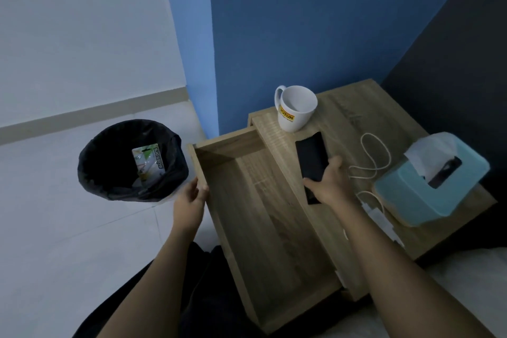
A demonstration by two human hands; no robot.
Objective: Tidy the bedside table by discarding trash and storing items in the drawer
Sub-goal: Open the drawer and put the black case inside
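Note:
The wooden bedside table (428, 129) has its drawer (263, 228) pulled out, and nothing lies inside it. My left hand (190, 200) grips the drawer's front edge. My right hand (330, 182) holds a black phone (311, 158) at the table's near edge, just above the top. A white mug (296, 108) with a yellow label stands at the table's far corner. A white charging cable (375, 156) with its plug (380, 218) lies coiled on the top. A light blue tissue box (428, 186) sits at the right.
A bin with a black liner (131, 159) stands on the pale floor to the drawer's left, with a printed wrapper (148, 166) inside. A blue wall rises behind the table. White bedding (466, 282) shows at the lower right. My dark-clothed legs are below the drawer.

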